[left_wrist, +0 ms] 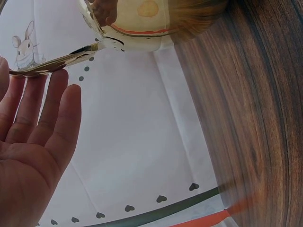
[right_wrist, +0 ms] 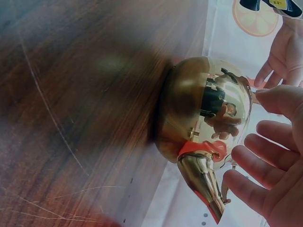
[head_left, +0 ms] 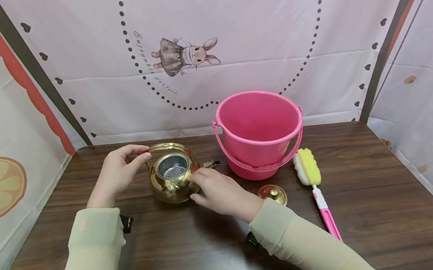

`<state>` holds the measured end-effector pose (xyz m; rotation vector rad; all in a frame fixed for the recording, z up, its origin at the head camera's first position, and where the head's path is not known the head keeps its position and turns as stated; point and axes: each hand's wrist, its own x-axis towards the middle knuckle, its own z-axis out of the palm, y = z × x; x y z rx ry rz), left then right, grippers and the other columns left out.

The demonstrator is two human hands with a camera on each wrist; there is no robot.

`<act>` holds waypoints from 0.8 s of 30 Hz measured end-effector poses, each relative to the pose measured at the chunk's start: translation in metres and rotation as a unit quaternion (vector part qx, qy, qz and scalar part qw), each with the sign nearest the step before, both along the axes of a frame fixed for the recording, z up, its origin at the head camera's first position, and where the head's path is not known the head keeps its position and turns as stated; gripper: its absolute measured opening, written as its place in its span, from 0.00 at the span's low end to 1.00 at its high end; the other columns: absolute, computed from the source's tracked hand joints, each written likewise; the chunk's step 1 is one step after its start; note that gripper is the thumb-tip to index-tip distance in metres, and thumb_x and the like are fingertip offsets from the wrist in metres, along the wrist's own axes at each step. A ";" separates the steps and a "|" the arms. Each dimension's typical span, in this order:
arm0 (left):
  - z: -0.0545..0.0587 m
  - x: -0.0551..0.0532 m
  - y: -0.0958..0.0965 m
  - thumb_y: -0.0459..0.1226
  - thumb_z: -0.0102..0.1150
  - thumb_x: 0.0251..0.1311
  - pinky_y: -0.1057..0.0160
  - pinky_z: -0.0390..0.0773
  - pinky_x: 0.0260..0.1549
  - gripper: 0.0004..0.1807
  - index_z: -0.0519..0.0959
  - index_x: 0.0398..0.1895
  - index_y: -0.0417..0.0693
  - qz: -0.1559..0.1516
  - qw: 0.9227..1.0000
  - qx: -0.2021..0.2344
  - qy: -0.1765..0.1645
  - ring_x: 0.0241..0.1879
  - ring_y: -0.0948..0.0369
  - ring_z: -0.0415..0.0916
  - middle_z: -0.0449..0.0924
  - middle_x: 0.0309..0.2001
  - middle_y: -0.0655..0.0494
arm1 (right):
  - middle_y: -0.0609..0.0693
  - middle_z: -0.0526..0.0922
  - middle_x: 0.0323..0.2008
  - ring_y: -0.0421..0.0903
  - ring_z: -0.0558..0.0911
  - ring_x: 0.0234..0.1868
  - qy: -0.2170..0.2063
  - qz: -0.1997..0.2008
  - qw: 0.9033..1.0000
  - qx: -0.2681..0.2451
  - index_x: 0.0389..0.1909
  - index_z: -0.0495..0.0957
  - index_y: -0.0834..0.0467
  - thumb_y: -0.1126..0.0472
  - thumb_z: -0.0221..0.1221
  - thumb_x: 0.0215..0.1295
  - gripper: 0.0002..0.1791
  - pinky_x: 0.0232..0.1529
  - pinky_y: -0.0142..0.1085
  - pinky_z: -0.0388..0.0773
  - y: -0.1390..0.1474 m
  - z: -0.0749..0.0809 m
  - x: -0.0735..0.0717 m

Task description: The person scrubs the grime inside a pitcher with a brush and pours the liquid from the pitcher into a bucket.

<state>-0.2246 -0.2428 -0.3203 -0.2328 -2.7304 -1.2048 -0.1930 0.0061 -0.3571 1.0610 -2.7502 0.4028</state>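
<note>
At the teapot's ten o'clock, the left hand (head_left: 122,169) pinches the handle (head_left: 168,146), the left arm (head_left: 93,258) rising from seven; steadying seems the step, so a light hold should suit; the brass teapot (head_left: 167,190) stands uncovered on the table (head_left: 178,265) between both hands, spout (head_left: 209,165) at three; the right hand (head_left: 221,192), at four, spreads its fingers, gripping nothing (contact is hard to tell), and had best cup the belly, clear of the spout; the right arm (head_left: 303,240) slants in from five.

Tabletop (head_left: 170,267) room between my sleeves (head_left: 92,265), pink bucket (head_left: 260,154) blocking right of the kettle (head_left: 167,188), lid (head_left: 274,193) beside my right cuff (head_left: 273,223)
</note>
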 end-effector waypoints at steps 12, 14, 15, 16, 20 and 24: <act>0.001 0.000 0.001 0.50 0.53 0.65 0.67 0.74 0.33 0.22 0.78 0.52 0.45 0.008 1.000 -0.006 0.002 0.38 0.62 0.74 0.82 0.44 0.46 | 0.49 0.78 0.53 0.44 0.77 0.54 0.004 0.004 1.000 0.010 0.57 0.74 0.56 0.49 0.58 0.64 0.23 0.55 0.37 0.76 -0.007 0.006 -0.002; 0.000 0.000 0.000 0.50 0.53 0.65 0.67 0.75 0.33 0.22 0.78 0.52 0.45 0.009 1.000 -0.007 0.003 0.38 0.62 0.75 0.81 0.45 0.46 | 0.49 0.77 0.54 0.44 0.77 0.55 0.006 0.008 1.000 0.010 0.58 0.74 0.56 0.49 0.58 0.64 0.24 0.56 0.37 0.76 -0.008 0.006 -0.003; 0.000 0.000 0.000 0.50 0.53 0.65 0.67 0.75 0.33 0.22 0.78 0.52 0.45 0.009 1.000 -0.008 0.003 0.38 0.61 0.75 0.82 0.45 0.46 | 0.49 0.77 0.55 0.44 0.77 0.55 0.007 0.007 1.000 0.011 0.58 0.74 0.56 0.49 0.58 0.64 0.24 0.56 0.37 0.75 -0.009 0.007 -0.003; 0.000 -0.001 0.000 0.51 0.53 0.65 0.67 0.75 0.33 0.22 0.78 0.52 0.45 0.010 1.000 -0.007 0.003 0.38 0.61 0.75 0.82 0.45 0.46 | 0.49 0.77 0.55 0.44 0.77 0.55 0.007 0.006 1.000 0.011 0.58 0.73 0.56 0.50 0.58 0.64 0.24 0.56 0.37 0.75 -0.009 0.007 -0.004; 0.000 -0.001 0.000 0.51 0.53 0.65 0.68 0.74 0.33 0.22 0.78 0.53 0.46 0.009 1.000 -0.008 0.002 0.39 0.60 0.74 0.81 0.45 0.46 | 0.50 0.76 0.56 0.45 0.76 0.57 0.004 0.000 1.000 0.010 0.59 0.73 0.56 0.50 0.58 0.65 0.24 0.58 0.37 0.74 -0.011 0.009 -0.007; 0.001 0.000 0.001 0.51 0.52 0.65 0.69 0.74 0.32 0.22 0.78 0.53 0.45 0.004 1.000 -0.006 -0.001 0.40 0.56 0.74 0.81 0.45 0.45 | 0.50 0.75 0.57 0.45 0.75 0.58 -0.006 0.001 1.000 0.011 0.60 0.73 0.56 0.50 0.57 0.66 0.24 0.59 0.37 0.74 -0.012 0.012 -0.007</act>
